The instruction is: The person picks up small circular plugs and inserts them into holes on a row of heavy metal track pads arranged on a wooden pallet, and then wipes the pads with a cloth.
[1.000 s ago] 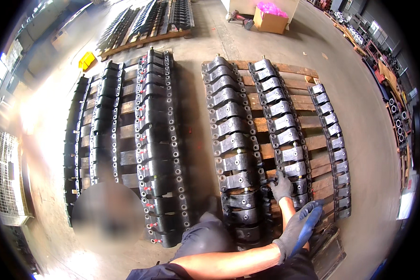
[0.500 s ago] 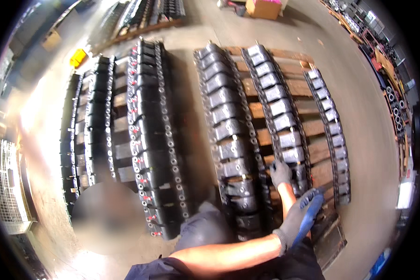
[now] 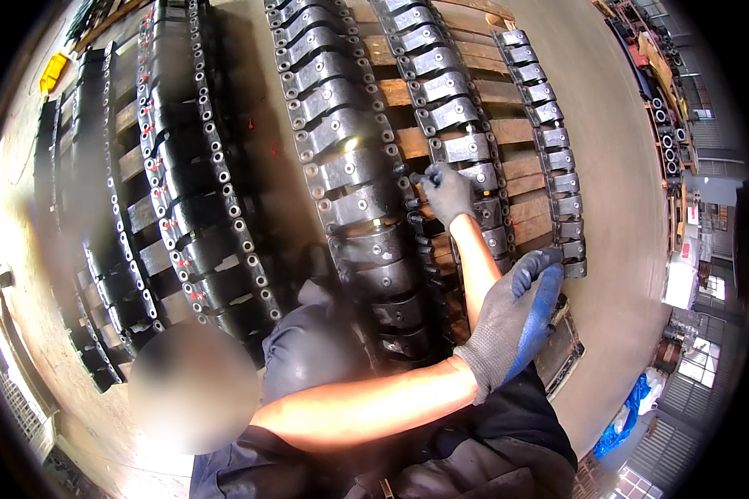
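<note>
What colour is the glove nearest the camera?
The near glove is grey, with blue along its right side; best seen in the head view.

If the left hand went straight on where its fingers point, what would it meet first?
Probably the narrow rightmost row of black track segments, but the left hand may be above it, as depth is unclear.

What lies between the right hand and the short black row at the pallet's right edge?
In the head view: first the middle black row, beside the right hand, then wooden pallet boards with gaps, up to the short black row.
</note>
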Action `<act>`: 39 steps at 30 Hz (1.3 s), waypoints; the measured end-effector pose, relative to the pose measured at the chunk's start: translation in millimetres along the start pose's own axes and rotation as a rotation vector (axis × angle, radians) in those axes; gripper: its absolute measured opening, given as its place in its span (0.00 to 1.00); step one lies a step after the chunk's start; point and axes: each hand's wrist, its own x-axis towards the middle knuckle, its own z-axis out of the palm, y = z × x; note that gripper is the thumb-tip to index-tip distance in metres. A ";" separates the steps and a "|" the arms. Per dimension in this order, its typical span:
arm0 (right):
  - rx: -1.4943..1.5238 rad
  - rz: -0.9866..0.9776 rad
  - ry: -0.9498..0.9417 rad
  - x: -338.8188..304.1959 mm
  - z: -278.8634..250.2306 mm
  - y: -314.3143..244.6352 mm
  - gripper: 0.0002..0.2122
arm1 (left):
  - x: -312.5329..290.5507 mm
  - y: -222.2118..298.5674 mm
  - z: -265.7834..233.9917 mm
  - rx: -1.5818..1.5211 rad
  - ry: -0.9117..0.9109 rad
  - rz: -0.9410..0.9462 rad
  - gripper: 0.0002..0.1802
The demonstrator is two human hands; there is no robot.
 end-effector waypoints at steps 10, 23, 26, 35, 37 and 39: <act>-0.299 0.026 -0.223 12.6 10.3 -24.1 0.11 | 5.9 -18.6 3.6 -0.020 0.094 0.158 0.21; -0.282 0.018 -0.211 16.7 19.8 -20.4 0.12 | 0.0 0.5 0.2 -0.088 -0.007 -0.011 0.27; -0.296 0.030 -0.211 20.2 21.8 -19.5 0.12 | 2.4 -3.4 2.9 0.001 0.082 0.078 0.23; -0.271 0.079 -0.189 19.2 26.2 -19.4 0.12 | -0.3 1.2 0.5 -0.002 0.066 0.030 0.23; -0.235 0.093 -0.168 18.8 26.0 -18.7 0.12 | 0.9 -4.3 1.1 0.032 0.060 0.076 0.25; -0.209 0.106 -0.151 18.2 25.2 -17.0 0.11 | 1.5 -5.9 1.9 0.030 0.048 0.075 0.26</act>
